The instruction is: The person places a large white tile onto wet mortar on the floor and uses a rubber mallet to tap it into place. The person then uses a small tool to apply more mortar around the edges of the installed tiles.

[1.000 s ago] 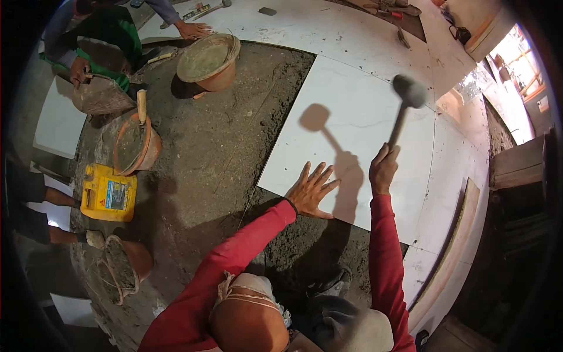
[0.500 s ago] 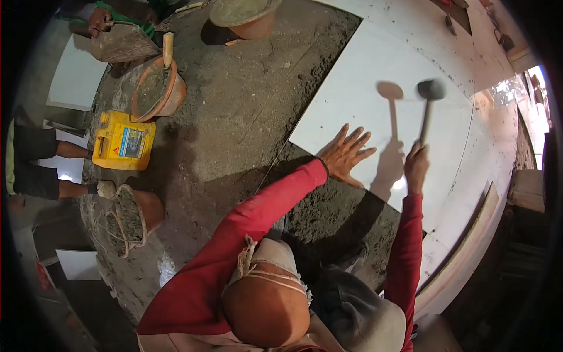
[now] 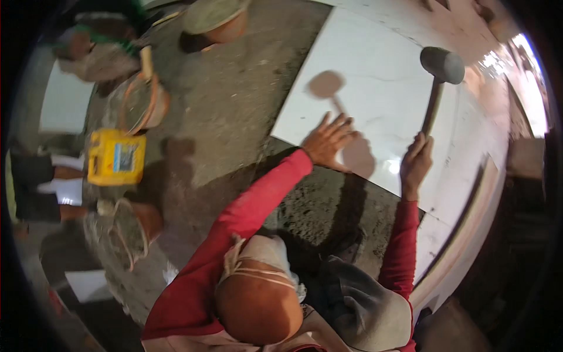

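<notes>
- Leaning in from the lower edge, a person in red sleeves works over a floor of grey mortar (image 3: 234, 88) and pale tiles.
- Far left: another person's lower legs (image 3: 70, 212) beside a yellow jug (image 3: 117, 158). An orange bucket (image 3: 146, 220) is below the jug and a second bucket (image 3: 161, 111) above it, both with grey mix inside; a wide basin (image 3: 226, 29) sits toward the top.
- Centre: the large white tile (image 3: 375, 70) lies on the mortar, whose rough surface shows along the tile's left and near edges.
- On the tile's near edge, the left hand (image 3: 329, 142) is spread, fingers apart, grasping nothing. Pressing lightly there would help feel any rocking; fingers are best kept well outside the striking spot.
- Right of centre: the right hand (image 3: 417, 158) is wrapped round the handle of a mallet (image 3: 443, 64), its grey head raised clear of the tile, its shadow falling near the left hand. Good blows would land flat, short and even, working from the middle outward; a hard hit near an edge could crack or tip the tile.
- Far right: a long wooden strip (image 3: 465, 220) lies on neighbouring tiles. Checking the joint for level there seems wise.
</notes>
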`<action>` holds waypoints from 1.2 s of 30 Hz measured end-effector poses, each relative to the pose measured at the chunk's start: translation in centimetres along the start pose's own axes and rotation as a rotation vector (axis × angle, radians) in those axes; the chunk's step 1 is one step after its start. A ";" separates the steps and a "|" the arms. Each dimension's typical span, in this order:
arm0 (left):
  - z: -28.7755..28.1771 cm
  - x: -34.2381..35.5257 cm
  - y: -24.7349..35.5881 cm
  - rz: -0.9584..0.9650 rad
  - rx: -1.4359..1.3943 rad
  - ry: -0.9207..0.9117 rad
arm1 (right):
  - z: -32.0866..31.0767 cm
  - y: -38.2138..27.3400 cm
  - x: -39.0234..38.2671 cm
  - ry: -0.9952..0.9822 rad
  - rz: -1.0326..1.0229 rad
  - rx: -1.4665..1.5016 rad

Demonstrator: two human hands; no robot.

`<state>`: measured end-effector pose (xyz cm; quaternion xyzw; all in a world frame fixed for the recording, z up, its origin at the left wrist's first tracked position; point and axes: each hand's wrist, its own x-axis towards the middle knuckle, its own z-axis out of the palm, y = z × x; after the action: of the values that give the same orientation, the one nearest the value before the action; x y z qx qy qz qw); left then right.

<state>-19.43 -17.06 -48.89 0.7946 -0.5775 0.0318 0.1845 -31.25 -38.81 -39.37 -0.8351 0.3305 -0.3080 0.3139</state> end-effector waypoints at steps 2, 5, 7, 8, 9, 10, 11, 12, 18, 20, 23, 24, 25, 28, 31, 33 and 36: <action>1.0 3.4 0.9 -0.017 -0.264 -0.024 | 0.4 9.2 -1.3 0.171 -0.292 -0.184; -0.4 1.8 0.4 -0.052 0.004 0.048 | 0.7 7.8 -5.2 -0.445 0.240 -0.200; -0.5 1.6 0.3 -0.080 0.035 0.004 | 0.7 6.1 -5.6 -0.426 0.256 -0.132; -0.5 1.6 0.4 -0.090 0.056 -0.041 | -1.0 3.0 -4.6 -0.370 0.215 -0.066; -1.1 2.0 0.8 -0.095 0.024 -0.064 | -2.5 1.4 -3.6 -0.327 0.238 -0.061; -0.7 2.4 1.4 -0.071 0.013 -0.048 | -4.2 0.3 -3.5 -0.252 0.168 0.021; -0.3 2.6 1.7 -0.054 0.004 -0.038 | -5.2 0.0 -3.9 -0.182 0.096 0.103; 0.0 2.5 1.9 -0.073 0.035 -0.071 | -5.1 0.9 -4.9 -0.158 0.122 0.094; -0.3 2.3 2.8 -0.065 0.014 -0.089 | -4.9 6.2 -10.2 -0.288 0.238 -0.190; -0.5 2.0 1.7 -0.068 0.043 -0.102 | -6.9 2.4 -8.5 -0.183 0.165 -0.078; -0.7 1.8 2.0 -0.076 0.097 -0.129 | -8.3 1.3 -9.6 -0.049 0.125 0.058; -0.7 2.4 2.4 -0.098 0.067 -0.154 | -8.0 3.5 -11.4 -0.017 0.099 0.085; -0.5 2.5 2.8 -0.097 0.061 -0.155 | -8.1 5.2 -13.1 0.012 0.074 0.114; -0.7 2.6 2.8 -0.098 0.048 -0.158 | -9.1 8.2 -15.4 -0.410 0.366 -0.247; -0.8 2.2 1.7 -0.104 0.083 -0.175 | -10.9 2.4 -12.3 -0.163 0.239 0.022; -0.2 1.7 1.9 -0.095 0.096 -0.212 | -11.3 1.4 -13.1 -0.084 0.224 0.047; 0.0 3.1 4.1 -0.095 0.119 -0.194 | -11.4 5.7 -16.2 -0.084 0.255 -0.049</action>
<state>-22.24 -20.96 -47.03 0.8299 -0.5516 -0.0196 0.0817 -51.13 -33.70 -41.50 -0.8058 0.4280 -0.2224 0.3436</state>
